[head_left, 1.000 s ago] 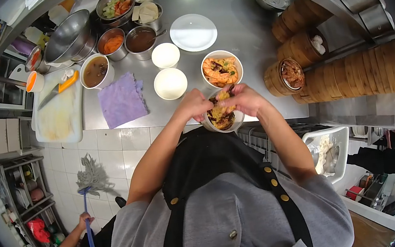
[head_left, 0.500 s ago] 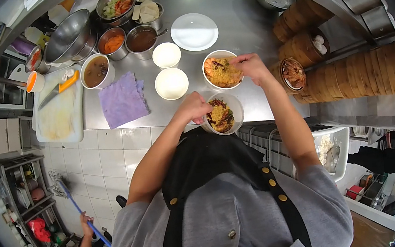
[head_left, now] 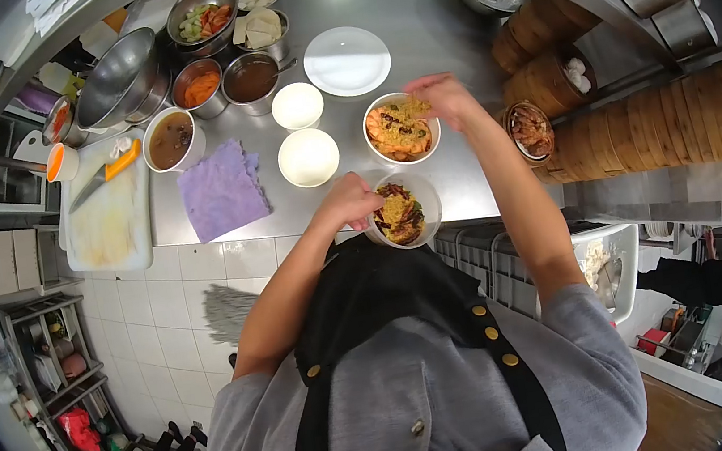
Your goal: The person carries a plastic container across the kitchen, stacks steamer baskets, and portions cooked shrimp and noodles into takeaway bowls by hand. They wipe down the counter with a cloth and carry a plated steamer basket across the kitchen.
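Note:
My left hand (head_left: 351,202) grips the rim of a clear plastic tub (head_left: 431,208) at the counter's front edge. Inside lie golden crumbs (head_left: 396,212) with dark red dried chillies and bits of green. Beyond it stands a white bowl (head_left: 439,138) of orange-pink shrimp (head_left: 387,128) with golden crumbs over them. Over this bowl's right rim is my right hand (head_left: 446,99), slightly blurred, its fingers bunched at a clump of crumb topping (head_left: 416,109). Two white round bowls (head_left: 309,158) stand to the left of the shrimp bowl.
A white plate (head_left: 347,61) lies behind the bowls. Left are a purple cloth (head_left: 222,191), a soup tub (head_left: 173,140), a knife (head_left: 108,172) on a cutting board (head_left: 110,234) and several metal bowls. Bamboo steamers (head_left: 638,128) line the right. A mop head (head_left: 229,312) rests on the floor.
My right hand has risen slightly away from the shrimp bowl, uncovering more shrimp. My left hand stays on the tub. The mop behind has moved right across the floor.

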Demonstrator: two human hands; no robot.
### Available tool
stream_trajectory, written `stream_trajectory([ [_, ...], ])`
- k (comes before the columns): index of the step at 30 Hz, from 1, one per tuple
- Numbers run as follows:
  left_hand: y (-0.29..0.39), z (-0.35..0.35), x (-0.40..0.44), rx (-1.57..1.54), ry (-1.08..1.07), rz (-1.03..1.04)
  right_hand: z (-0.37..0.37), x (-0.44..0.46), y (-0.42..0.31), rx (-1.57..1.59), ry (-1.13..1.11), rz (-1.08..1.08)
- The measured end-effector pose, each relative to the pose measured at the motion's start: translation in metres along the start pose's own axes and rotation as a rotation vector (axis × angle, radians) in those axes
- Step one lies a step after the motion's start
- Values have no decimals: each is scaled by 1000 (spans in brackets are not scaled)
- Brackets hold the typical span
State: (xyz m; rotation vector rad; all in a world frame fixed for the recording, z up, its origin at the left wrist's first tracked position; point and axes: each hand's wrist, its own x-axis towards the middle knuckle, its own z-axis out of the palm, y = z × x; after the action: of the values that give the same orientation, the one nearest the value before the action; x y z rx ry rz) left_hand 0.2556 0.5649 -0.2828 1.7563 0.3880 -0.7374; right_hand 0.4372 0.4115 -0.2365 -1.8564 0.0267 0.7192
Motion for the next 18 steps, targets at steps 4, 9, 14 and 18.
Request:
stream_trajectory([
  [4,0,-1,0,-12,-8,5,-7,-7,9,-348,22,-126],
  [9,2,2,1,22,-7,12,7,-23,19,-729,98,-438],
  [14,6,5,1,36,-18,5,36,-21,42,-950,217,-674],
  [18,4,6,-1,26,-13,13,49,-12,48,-944,200,-694],
])
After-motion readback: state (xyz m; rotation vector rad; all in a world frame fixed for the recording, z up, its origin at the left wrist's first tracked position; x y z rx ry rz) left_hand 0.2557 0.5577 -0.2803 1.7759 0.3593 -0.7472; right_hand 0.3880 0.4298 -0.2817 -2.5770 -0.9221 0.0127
